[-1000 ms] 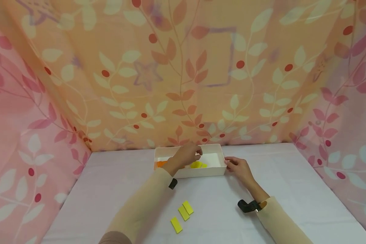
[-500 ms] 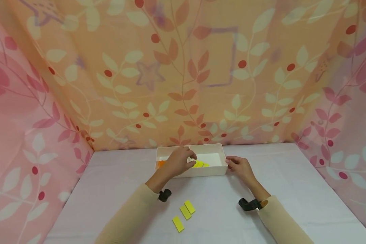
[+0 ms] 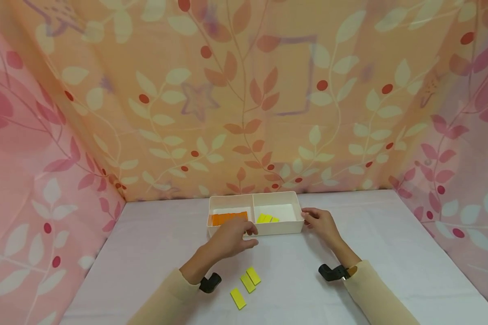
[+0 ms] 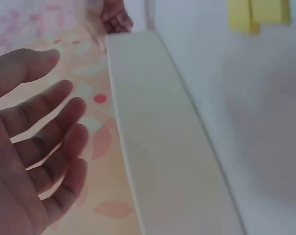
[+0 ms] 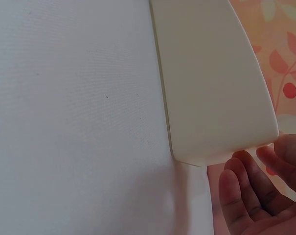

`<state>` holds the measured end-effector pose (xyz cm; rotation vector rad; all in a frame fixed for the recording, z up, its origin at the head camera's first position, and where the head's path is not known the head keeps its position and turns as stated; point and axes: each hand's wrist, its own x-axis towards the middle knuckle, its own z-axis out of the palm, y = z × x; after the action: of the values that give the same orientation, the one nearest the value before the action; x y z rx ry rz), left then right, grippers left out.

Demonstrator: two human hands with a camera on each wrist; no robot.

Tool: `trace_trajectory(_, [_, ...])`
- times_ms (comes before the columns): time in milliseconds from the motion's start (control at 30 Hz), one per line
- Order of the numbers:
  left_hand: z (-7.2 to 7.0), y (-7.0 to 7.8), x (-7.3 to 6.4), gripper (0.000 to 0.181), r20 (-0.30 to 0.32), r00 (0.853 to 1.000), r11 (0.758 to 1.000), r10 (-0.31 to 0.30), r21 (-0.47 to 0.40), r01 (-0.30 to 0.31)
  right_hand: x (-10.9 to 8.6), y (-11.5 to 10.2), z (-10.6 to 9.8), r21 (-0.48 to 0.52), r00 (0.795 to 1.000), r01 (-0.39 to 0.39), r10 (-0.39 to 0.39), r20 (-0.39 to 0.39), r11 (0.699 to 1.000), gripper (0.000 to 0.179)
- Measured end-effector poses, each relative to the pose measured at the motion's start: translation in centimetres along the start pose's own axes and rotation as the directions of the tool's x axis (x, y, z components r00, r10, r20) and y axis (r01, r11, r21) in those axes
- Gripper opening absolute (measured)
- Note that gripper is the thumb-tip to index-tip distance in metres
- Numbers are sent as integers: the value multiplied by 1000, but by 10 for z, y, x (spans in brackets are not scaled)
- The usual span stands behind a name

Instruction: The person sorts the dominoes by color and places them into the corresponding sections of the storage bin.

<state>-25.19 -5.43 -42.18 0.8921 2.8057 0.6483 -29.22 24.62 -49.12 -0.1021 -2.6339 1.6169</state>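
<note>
A white two-compartment box (image 3: 276, 229) stands toward the back of the table. Orange pieces (image 3: 217, 220) lie in a row in its left compartment, partly behind my left hand (image 3: 232, 239). The right compartment holds several yellow pieces (image 3: 266, 218). My left hand hovers by the box's front wall, fingers loosely bent and nothing between them; the left wrist view shows its bare palm and spread fingers (image 4: 64, 112). At the box's right end, my right hand (image 3: 321, 224) touches the outside of the corner with relaxed fingertips (image 5: 230, 183).
Three flat yellow rectangular tiles lie on the white tablecloth (image 3: 284, 289) in front of the box, two side by side and one tile (image 3: 238, 299) apart, nearer me. A floral curtain (image 3: 244, 113) hangs behind the table and along both sides.
My left hand has drawn back from over the box's right compartment to its front wall, uncovering the divider and the orange pieces. My right hand stays at the right end.
</note>
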Motion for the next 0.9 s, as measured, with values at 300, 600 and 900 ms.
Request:
trace_trajectory(300, [29,7,-16,33,137,990,994,-37,111,22,-1,-1,1,4,1000,4,-4,-2,1000,36])
trace_trajectory(600, [55,8,-22,35,211,977,963,-36,270,-22,-1,0,1,9,1000,-1,1,-9,1000,36])
trace_trajectory(900, [64,14,-27,43,245,966,914,-76,405,-31,0,1,1,10,1000,-4,4,-14,1000,36])
